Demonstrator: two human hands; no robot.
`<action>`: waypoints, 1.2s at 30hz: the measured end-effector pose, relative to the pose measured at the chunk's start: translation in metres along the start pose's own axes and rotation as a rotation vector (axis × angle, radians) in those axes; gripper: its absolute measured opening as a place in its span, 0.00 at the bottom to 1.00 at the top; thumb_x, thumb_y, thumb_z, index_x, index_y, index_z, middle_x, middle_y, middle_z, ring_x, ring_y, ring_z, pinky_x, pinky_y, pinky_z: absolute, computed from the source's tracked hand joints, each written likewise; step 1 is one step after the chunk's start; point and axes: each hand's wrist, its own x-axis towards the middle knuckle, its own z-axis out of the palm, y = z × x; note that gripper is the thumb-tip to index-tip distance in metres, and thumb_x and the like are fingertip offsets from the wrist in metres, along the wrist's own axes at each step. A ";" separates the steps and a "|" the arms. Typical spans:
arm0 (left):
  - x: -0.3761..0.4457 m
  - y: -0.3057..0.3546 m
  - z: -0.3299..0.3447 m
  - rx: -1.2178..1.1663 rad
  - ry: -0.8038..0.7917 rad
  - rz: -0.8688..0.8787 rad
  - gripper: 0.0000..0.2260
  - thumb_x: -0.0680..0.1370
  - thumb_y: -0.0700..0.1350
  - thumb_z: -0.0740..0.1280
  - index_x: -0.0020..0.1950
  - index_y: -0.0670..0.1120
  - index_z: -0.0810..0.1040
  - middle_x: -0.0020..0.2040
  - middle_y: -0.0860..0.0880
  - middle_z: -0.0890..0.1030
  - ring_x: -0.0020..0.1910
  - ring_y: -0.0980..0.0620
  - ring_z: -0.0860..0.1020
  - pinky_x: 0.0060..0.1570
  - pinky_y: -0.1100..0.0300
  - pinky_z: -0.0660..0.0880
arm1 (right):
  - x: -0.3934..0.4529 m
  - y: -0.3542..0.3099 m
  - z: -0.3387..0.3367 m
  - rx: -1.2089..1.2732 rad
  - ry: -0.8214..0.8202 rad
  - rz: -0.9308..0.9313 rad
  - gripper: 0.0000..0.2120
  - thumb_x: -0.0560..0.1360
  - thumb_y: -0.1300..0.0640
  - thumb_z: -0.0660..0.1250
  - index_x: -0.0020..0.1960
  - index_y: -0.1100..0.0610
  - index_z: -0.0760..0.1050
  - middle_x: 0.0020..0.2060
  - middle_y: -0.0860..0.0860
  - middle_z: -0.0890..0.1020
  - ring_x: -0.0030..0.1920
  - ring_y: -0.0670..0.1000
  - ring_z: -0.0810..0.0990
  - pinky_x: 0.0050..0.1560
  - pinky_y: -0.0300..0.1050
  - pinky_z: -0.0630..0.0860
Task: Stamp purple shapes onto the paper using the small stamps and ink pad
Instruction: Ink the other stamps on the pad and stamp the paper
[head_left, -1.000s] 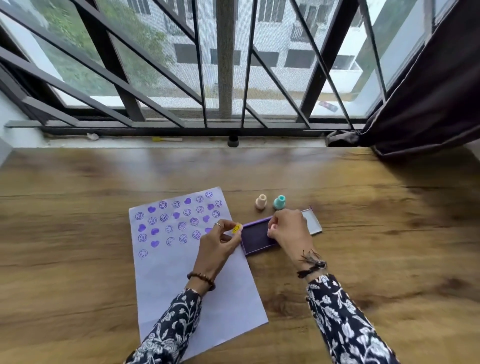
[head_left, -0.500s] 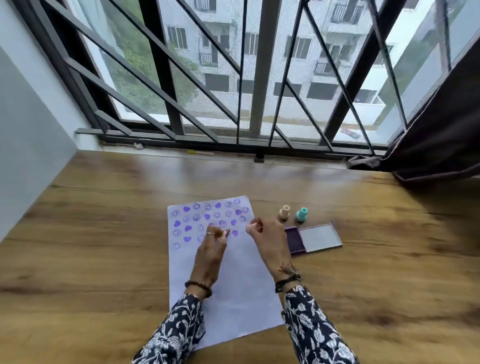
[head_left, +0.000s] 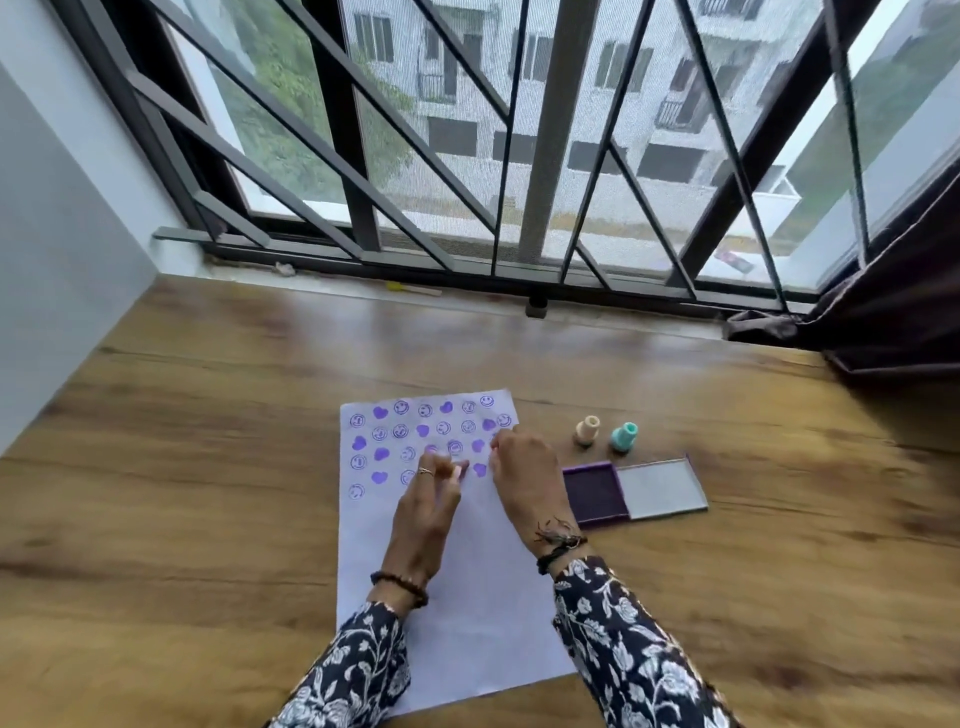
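A white paper (head_left: 467, 597) lies on the wooden table (head_left: 208, 519); its top part carries rows of purple hearts and smiley faces. My right hand (head_left: 527, 480) is over the paper's upper right, fingertips pinched down near the prints on a small stamp that is mostly hidden. My left hand (head_left: 423, 512) lies on the paper beside it with fingers stretched and blurred; no stamp shows in it. The open purple ink pad (head_left: 595, 493) with its grey lid (head_left: 662, 488) sits right of the paper. A beige stamp (head_left: 587, 430) and a teal stamp (head_left: 623, 437) stand upright behind the pad.
A barred window (head_left: 540, 156) runs along the table's far edge. A dark curtain (head_left: 893, 301) hangs at the right, its hem on the table corner. A grey wall (head_left: 62, 260) bounds the left side. A small yellow item (head_left: 397, 286) lies on the sill.
My right hand left the ink pad and moved left onto the paper. My left hand shifted up onto the printed area; the yellow stamp it held is no longer visible. The view tilted.
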 end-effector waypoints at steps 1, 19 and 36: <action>0.001 -0.001 0.000 -0.002 0.005 -0.003 0.07 0.77 0.50 0.58 0.48 0.48 0.72 0.50 0.53 0.80 0.48 0.65 0.75 0.44 0.73 0.69 | 0.008 0.000 -0.003 -0.020 -0.046 -0.011 0.10 0.75 0.67 0.56 0.50 0.64 0.75 0.50 0.61 0.80 0.51 0.61 0.78 0.48 0.51 0.73; -0.012 0.024 -0.001 -0.262 0.280 -0.112 0.02 0.76 0.42 0.65 0.44 0.49 0.73 0.43 0.51 0.78 0.38 0.63 0.75 0.39 0.72 0.71 | -0.042 0.030 -0.027 1.336 0.088 0.547 0.04 0.71 0.63 0.69 0.42 0.57 0.83 0.39 0.52 0.85 0.40 0.48 0.79 0.46 0.42 0.77; -0.015 0.068 0.004 -0.446 -0.177 -0.382 0.05 0.74 0.44 0.67 0.44 0.45 0.82 0.37 0.50 0.80 0.36 0.54 0.70 0.36 0.60 0.66 | -0.076 0.021 -0.054 1.239 0.090 0.263 0.07 0.67 0.60 0.74 0.45 0.54 0.84 0.40 0.47 0.88 0.46 0.44 0.85 0.42 0.30 0.78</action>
